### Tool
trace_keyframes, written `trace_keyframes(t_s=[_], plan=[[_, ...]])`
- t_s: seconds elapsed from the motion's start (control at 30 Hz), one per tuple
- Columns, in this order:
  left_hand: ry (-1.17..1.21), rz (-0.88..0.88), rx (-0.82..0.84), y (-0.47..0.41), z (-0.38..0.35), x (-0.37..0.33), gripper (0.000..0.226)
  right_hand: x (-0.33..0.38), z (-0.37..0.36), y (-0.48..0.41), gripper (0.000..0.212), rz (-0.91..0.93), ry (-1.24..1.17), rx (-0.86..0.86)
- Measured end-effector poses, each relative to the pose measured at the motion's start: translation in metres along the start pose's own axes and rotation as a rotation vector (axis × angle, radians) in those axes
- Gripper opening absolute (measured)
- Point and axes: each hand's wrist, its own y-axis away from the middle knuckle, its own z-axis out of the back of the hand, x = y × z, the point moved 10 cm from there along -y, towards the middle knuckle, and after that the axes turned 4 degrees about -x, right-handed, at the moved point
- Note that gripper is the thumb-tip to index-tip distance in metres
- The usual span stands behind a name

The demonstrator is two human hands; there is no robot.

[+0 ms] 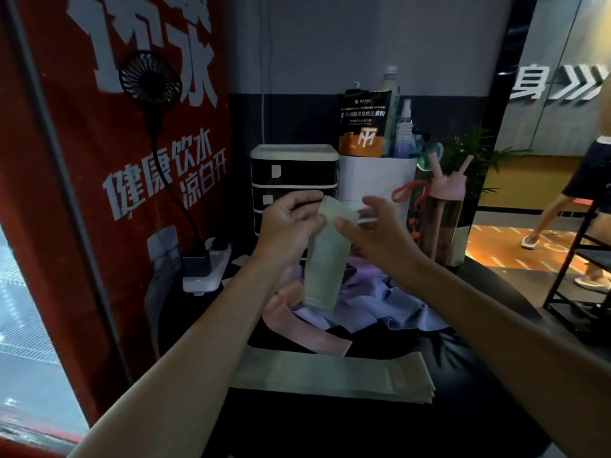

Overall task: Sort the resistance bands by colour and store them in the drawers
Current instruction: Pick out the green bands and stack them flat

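Note:
A pale green resistance band [325, 262] hangs in the air above the table. My left hand [291, 223] pinches its top edge. My right hand [373, 226] is at its upper right corner, thumb against the fabric, and its fingers are blurred. Below lies a loose heap of pink and lilac bands [360, 302]. A neat stack of green bands [330, 375] lies flat at the near edge. The small black-and-white drawer unit [294, 173] stands behind my hands, its drawers closed as far as I can tell.
A white bin [373, 180] holding a pouch and spray bottles stands right of the drawers, then a pink drinking bottle [443, 219]. A power strip [205, 266] and fan cable lie at the left. A black rack [582, 276] and a person walking are at the far right.

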Motion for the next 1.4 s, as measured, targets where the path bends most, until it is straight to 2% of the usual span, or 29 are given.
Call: trace_keyframes(t_s=[0.03,0.1,0.13,0.2,0.23,0.3,0.43,0.6,0.73,0.87,0.97,1.03,1.13,1.23,1.33,1.4], plan=[[0.000,-0.017,-0.002,0.001,-0.001,-0.003,0.031,-0.005,-0.004,0.004,0.058,-0.066,-0.061,0.027],[0.018,-0.027,0.007,0.003,-0.005,-0.005,0.034,-0.009,-0.005,0.006,0.066,-0.084,-0.068,0.021],[0.037,-0.016,0.014,0.004,-0.007,-0.005,0.033,-0.011,-0.004,0.006,0.058,-0.092,-0.081,0.005],[0.087,0.014,0.022,0.006,-0.009,-0.005,0.030,-0.009,-0.004,0.005,0.019,-0.075,-0.126,-0.005],[0.102,0.019,0.019,0.006,-0.008,-0.006,0.030,-0.005,-0.003,0.006,0.010,-0.068,-0.153,-0.003],[0.102,0.016,0.000,0.004,-0.004,-0.007,0.035,-0.002,-0.003,0.007,0.026,-0.063,-0.165,0.014],[0.040,0.026,-0.001,0.002,0.002,-0.006,0.036,-0.002,-0.008,0.007,0.015,-0.046,-0.085,0.044],[-0.146,-0.097,0.013,0.008,0.002,-0.023,0.024,0.013,-0.026,0.018,0.012,0.009,0.035,0.131],[-0.240,-0.218,-0.052,0.011,0.010,-0.038,0.014,0.024,-0.031,0.025,0.009,0.006,-0.057,0.154],[-0.158,-0.169,-0.174,0.005,0.032,-0.041,0.014,0.012,-0.046,0.039,0.021,-0.112,-0.258,0.308],[-0.084,-0.143,-0.230,0.000,0.049,-0.042,0.012,-0.004,-0.054,0.055,0.006,-0.119,-0.171,0.402],[-0.043,-0.126,-0.275,0.000,0.061,-0.041,0.015,-0.016,-0.056,0.065,0.014,-0.171,-0.202,0.433],[0.020,-0.086,-0.332,0.001,0.079,-0.036,0.020,-0.025,-0.057,0.078,0.010,-0.216,-0.280,0.487],[0.080,-0.073,-0.411,0.006,0.100,-0.032,0.023,-0.037,-0.047,0.087,0.010,-0.265,-0.308,0.487],[0.094,-0.082,-0.480,0.016,0.121,-0.026,0.021,-0.058,-0.028,0.091,0.029,-0.346,-0.326,0.434],[0.069,-0.092,-0.512,0.025,0.134,-0.017,0.011,-0.067,-0.015,0.095,0.031,-0.379,-0.359,0.426]])
